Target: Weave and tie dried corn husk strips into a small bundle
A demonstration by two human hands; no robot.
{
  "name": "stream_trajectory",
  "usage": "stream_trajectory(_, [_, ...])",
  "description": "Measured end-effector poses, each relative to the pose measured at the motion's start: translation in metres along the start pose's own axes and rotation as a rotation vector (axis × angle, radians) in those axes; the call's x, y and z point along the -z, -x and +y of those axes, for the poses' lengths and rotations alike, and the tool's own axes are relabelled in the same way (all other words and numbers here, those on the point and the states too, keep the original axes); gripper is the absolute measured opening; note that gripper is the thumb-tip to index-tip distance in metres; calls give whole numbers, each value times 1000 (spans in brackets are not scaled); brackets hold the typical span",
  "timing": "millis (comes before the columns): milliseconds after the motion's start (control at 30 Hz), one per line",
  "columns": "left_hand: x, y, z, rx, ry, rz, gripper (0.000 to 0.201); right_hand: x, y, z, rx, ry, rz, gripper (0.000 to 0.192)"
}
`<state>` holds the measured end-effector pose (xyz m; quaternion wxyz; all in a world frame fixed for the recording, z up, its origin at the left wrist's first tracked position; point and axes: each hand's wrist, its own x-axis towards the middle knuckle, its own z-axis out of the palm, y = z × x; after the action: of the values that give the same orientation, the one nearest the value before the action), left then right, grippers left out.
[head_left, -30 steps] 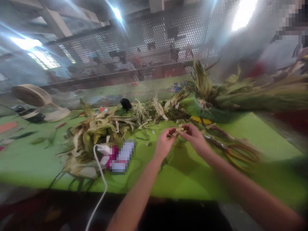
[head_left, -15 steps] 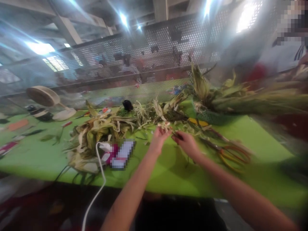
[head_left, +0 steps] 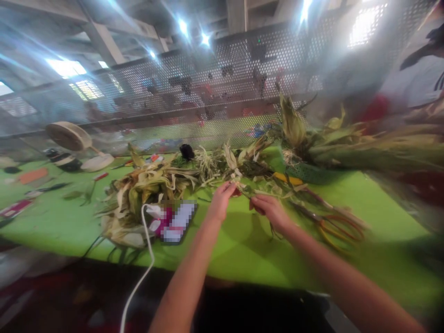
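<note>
My left hand (head_left: 221, 199) is closed with its fingertips around the pale, ragged end of a corn husk piece (head_left: 244, 188). To the right, my right hand (head_left: 272, 212) pinches the greenish, narrow end of the same piece. The piece spans the short gap between both hands, above the green tabletop (head_left: 239, 249); its finer shape is blurred. Just beyond the hands lie loose husks (head_left: 229, 158) and pale fibres (head_left: 205, 159). Large scissors with orange handles (head_left: 342, 227) lie right of my right hand, partly behind my forearm.
A heap of dry husks (head_left: 149, 187) lies on the left, with a phone (head_left: 178, 223) and white cable (head_left: 148, 245) before it. A green basket (head_left: 307, 172) and long husk bundle (head_left: 385, 148) stand right. A desk fan (head_left: 69, 136) is far left; a perforated screen (head_left: 222, 88) backs the table.
My hands have drawn slightly apart, showing more of the husk piece between them. The view has shifted a little, so the table's things appear slightly farther right.
</note>
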<state>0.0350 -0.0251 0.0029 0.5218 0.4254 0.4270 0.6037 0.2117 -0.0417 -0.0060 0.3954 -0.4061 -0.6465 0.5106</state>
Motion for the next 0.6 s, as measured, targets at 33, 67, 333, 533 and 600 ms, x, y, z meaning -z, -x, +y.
stream_trajectory(33, [4,-1,2,-9,-38,-28,27,0,-1,0,-43,-96,-25,32])
stream_trajectory(67, [8,-1,3,-7,-63,-57,26,1,-2,1,-82,-178,-51,32])
stream_trajectory(333, [27,-16,16,123,-25,-110,29,0,-3,7,-189,-270,-126,31])
stream_trajectory(533, [45,-83,57,-72,147,295,26,3,-6,12,-167,-198,-26,46])
stream_trajectory(600, [53,-109,74,-85,218,411,20,5,-7,14,-139,-146,-13,46])
